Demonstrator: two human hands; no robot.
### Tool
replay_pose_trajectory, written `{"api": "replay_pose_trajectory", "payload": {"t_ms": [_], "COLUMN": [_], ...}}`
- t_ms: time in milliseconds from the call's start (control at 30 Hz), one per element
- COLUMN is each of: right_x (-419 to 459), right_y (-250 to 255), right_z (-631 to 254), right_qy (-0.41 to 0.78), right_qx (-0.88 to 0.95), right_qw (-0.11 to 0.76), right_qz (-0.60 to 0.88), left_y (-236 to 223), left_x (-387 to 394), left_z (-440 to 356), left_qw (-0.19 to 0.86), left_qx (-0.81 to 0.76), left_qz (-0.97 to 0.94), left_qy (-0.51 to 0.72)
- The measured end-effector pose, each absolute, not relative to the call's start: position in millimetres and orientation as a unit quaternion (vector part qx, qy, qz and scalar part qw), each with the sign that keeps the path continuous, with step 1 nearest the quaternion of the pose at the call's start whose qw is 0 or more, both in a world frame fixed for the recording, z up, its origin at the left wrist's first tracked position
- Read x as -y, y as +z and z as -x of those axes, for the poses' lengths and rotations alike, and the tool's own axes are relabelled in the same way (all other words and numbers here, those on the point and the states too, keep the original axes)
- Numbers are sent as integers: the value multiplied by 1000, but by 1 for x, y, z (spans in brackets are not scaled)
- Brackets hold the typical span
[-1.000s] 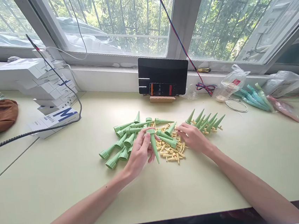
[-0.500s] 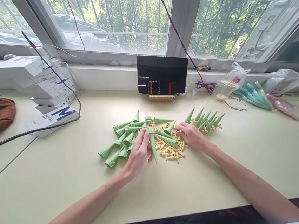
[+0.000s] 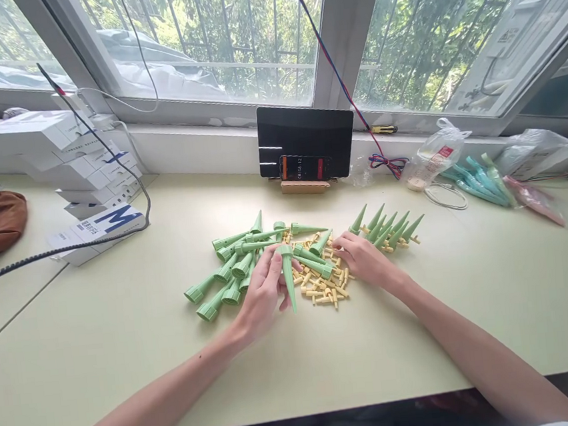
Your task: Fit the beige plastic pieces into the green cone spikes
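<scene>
My left hand (image 3: 265, 283) is closed around a green plant watering spike (image 3: 289, 279), its cap end up and its point toward me. At the right side of a heap of small yellow valve pieces (image 3: 321, 288), my right hand (image 3: 363, 259) is bent with its fingertips drawn together. What those fingertips hold, if anything, is hidden. Several loose green spikes (image 3: 210, 307) lie piled left of and behind my left hand. Beyond my right hand stands a row of green spikes with yellow pieces fitted (image 3: 391, 229), points upward.
A tablet (image 3: 306, 134) with a phone (image 3: 304, 168) before it leans on a cardboard stand (image 3: 305, 187) near the window. White boxes (image 3: 93, 164) are stacked at left, with a black cable (image 3: 66, 248) across. Plastic bags (image 3: 436, 155) lie at back right.
The view has shifted slightly. Both hands stay nearly in place, the left still holding the watering spike and the right still at the yellow pieces.
</scene>
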State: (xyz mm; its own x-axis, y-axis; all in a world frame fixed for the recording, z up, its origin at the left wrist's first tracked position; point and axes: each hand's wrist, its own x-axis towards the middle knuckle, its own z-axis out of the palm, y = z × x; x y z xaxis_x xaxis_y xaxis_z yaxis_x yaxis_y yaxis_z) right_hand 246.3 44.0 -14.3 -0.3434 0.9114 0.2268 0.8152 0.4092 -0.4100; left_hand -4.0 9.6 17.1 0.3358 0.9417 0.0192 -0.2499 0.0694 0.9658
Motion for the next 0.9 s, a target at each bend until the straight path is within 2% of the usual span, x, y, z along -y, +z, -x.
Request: {"api": "replay_pose_trajectory", "payload": {"t_ms": [433, 667, 900], "right_x": [-45, -39, -35], "right_y": [-19, -5, 0], "right_z": [-247, -244, -244], "right_qy": [73, 74, 76], "right_qx": [818, 810, 836], "right_qw": [199, 235, 199], "right_qz": [534, 532, 505], "left_y": [16, 17, 17], "left_x": [-10, -9, -9], "left_z": [4, 3, 3], "left_qw": [643, 640, 642], "left_qx": [-345, -347, -346], "left_qz": [-507, -510, -510], "left_qy": [458, 458, 456]}}
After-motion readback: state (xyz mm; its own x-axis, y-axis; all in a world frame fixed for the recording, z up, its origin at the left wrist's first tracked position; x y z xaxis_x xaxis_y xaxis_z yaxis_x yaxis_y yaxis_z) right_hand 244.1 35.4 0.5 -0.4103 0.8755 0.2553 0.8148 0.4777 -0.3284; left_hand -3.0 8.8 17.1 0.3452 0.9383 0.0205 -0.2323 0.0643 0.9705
